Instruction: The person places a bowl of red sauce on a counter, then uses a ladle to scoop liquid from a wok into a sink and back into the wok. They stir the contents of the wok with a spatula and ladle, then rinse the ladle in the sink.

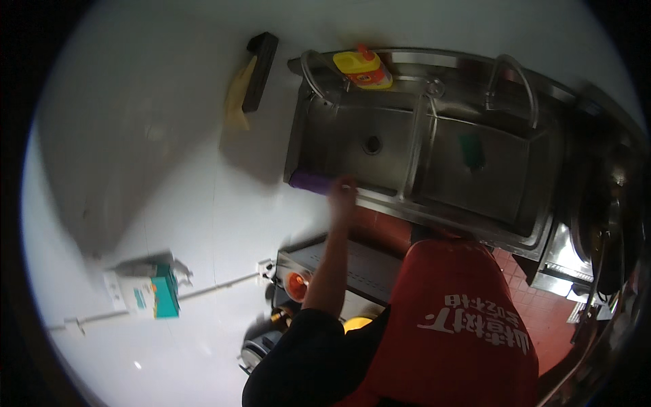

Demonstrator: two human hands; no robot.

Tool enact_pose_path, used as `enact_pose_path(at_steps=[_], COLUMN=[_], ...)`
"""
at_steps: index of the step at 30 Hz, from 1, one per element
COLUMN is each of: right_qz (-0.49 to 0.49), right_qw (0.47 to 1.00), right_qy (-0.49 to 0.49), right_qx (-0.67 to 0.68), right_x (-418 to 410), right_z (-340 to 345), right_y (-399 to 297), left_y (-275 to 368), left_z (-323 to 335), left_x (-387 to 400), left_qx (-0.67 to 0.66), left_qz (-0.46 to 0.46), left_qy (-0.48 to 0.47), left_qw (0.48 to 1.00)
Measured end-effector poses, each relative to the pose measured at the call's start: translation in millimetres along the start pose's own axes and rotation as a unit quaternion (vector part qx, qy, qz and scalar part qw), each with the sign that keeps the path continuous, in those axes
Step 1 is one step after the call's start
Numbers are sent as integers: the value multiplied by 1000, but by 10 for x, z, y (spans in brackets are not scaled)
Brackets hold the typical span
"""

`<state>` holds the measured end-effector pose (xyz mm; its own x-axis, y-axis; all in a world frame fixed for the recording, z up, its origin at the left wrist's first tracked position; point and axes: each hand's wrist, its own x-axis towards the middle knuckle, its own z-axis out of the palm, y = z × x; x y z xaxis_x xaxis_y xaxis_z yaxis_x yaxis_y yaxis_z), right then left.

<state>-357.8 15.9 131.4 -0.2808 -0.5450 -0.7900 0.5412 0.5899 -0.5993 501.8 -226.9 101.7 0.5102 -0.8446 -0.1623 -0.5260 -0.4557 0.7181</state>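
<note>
My left hand [344, 189] reaches to the front rim of a double-bowl stainless steel sink [366, 201], its arm coming out of a black sleeve. It is closed, somewhat blurred, at the right end of a purple cloth [311, 182] that lies along the front left corner of the left bowl. A drain [372, 145] shows in that bowl. In the right bowl lies a green scouring pad [471, 150]. My right hand is out of view; the red apron [457, 305] with white writing covers my front.
A yellow detergent bottle [363, 68] stands on the sink's back ledge, between two curved faucets [313, 76]. Yellow rubber gloves [238, 99] hang by a dark wall rack [260, 71]. A tissue box [165, 291] is on the white wall. A metal counter [356, 264] adjoins the wall nearby.
</note>
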Motion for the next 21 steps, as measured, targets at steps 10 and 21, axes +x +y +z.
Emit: enact_pose_path(at_steps=[10,21], right_qz=[-130,-179], right_qw=[946,918], right_qy=[234,269], right_qx=[-183,-229], right_x=[-291,-571], right_z=[1462,2137], right_y=[708,860], left_y=[1640,1803], left_z=[-2168,-2186], left_x=[4115,5641], left_qx=[225,187], left_qz=[296,6], left_qy=[189,-123], left_qw=[909,975])
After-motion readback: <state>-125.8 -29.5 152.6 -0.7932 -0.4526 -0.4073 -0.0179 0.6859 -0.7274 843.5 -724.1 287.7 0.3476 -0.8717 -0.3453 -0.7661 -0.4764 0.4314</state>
